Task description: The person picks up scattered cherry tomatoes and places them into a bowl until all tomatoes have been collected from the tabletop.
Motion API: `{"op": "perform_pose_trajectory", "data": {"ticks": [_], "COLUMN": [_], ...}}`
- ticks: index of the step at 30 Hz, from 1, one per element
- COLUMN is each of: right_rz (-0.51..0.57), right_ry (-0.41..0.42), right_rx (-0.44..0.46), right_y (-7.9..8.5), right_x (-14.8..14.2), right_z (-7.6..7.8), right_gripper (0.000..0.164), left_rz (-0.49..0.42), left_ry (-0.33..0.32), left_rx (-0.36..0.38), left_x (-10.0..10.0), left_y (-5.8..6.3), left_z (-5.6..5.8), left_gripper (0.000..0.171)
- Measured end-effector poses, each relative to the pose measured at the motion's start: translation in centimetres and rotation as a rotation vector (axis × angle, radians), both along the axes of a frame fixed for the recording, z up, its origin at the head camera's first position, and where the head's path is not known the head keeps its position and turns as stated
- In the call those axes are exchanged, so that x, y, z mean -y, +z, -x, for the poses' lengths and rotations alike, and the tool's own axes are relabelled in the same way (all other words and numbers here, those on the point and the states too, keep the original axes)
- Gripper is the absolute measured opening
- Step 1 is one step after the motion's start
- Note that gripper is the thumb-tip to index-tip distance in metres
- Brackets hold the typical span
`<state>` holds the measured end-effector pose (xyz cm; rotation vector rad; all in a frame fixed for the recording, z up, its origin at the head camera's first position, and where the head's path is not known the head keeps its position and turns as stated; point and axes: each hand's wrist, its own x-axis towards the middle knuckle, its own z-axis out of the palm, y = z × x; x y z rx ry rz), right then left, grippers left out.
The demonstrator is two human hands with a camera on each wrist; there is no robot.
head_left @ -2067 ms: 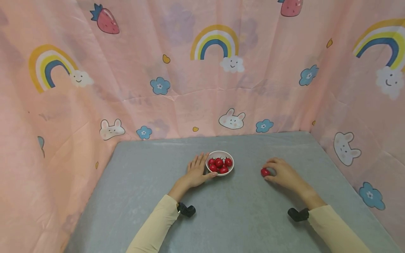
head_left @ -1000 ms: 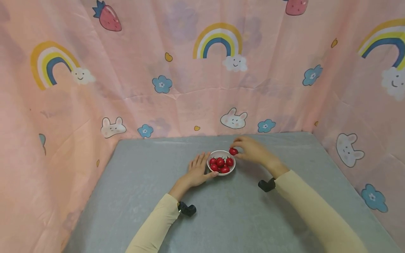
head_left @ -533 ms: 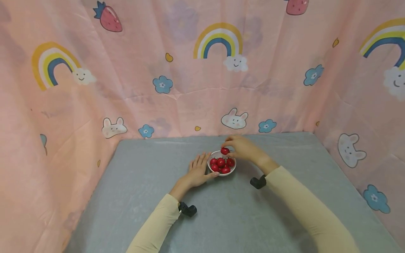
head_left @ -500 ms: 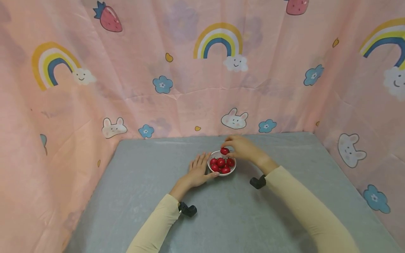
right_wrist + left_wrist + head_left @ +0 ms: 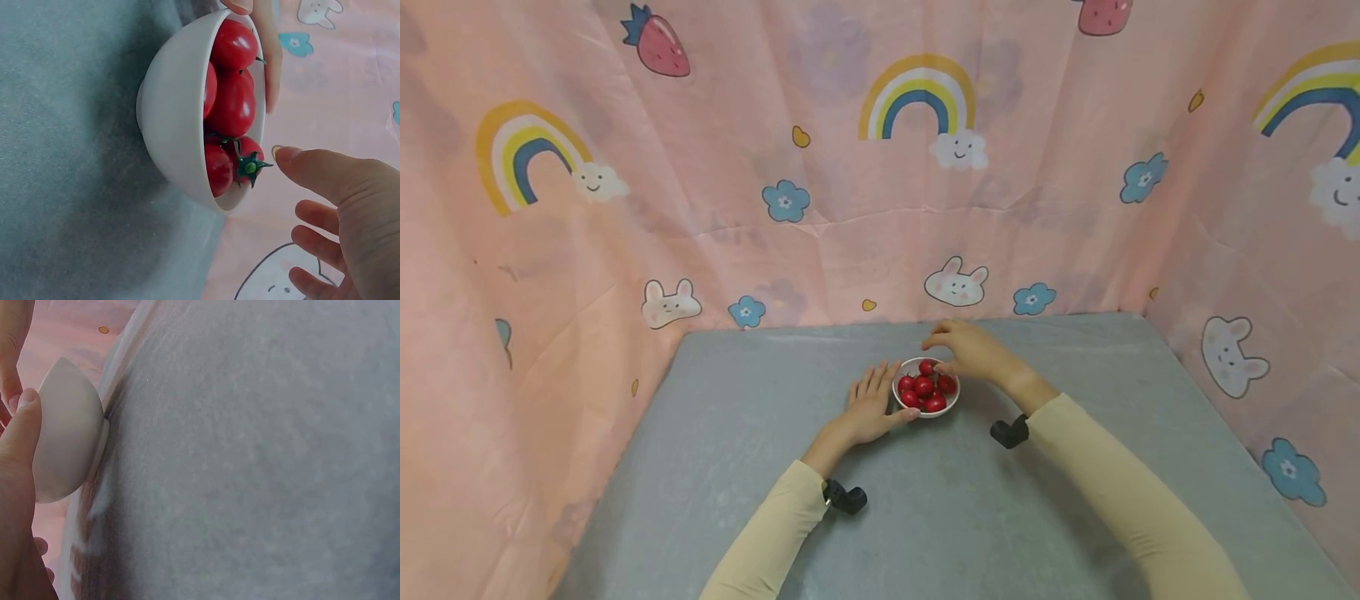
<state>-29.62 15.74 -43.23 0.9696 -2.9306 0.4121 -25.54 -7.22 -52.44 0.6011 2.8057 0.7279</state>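
A small white bowl (image 5: 175,100) holds several red cherry tomatoes (image 5: 234,109), some with green stems. My left hand (image 5: 867,414) steadies it from the left, straight fingers along its side and the thumb at the near rim. In the left wrist view that thumb (image 5: 24,428) lies against the bowl's edge. Over the far right rim hovers my right hand (image 5: 976,350), thumb and fingers parted with nothing between them. Just under its thumb, a cherry tomato (image 5: 251,164) with a star-shaped green stem lies on top in the bowl.
A grey table surface (image 5: 775,375) carries the bowl. Pink curtains (image 5: 715,250) printed with rainbows, rabbits and flowers stand behind and at both sides. Each wrist wears a small black camera (image 5: 846,497).
My right hand brought a cherry tomato from the right side of the table over the bowl and has let it go inside. The left hand has stayed at the bowl.
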Motion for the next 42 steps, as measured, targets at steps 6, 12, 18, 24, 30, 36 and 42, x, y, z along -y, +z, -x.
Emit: {"op": "perform_pose_trajectory", "data": {"ticks": [6,12,18,24,30,36,42], "right_rz": [0.007,-0.001,-0.006,-0.012,-0.013,0.023,0.065], "right_ry": [0.010,0.009,-0.016,-0.060,-0.054,-0.057,-0.066], "right_rx": [-0.010,-0.017,-0.025,-0.011,-0.041,-0.046,-0.044], "right_y": [-0.1,-0.8,-1.6,-2.3,-3.0,-3.0,-2.5], "right_x": [0.0,-0.2,-0.3,0.0,0.0,0.0,-0.1], "right_z": [-0.3,-0.2,0.0,0.1,0.3,0.4,0.1], "right_gripper": [0.027,0.017,0.010,0.006,0.003,0.004,0.006], "left_rz": [0.007,-0.004,-0.005,-0.002,-0.008,-0.006,-0.005], "left_ry": [0.006,0.009,0.011,0.013,0.011,0.011,0.014], "left_rx": [0.008,-0.001,-0.002,-0.002,-0.005,-0.005,-0.009], "left_x": [0.0,0.0,-0.1,-0.1,-0.1,-0.1,-0.1], "left_y": [0.1,0.0,0.0,-0.1,-0.1,0.0,-0.1], "left_z": [-0.1,-0.1,-0.1,0.0,-0.1,-0.1,0.0], "left_gripper": [0.095,0.094,0.093,0.093,0.093,0.092,0.092]}}
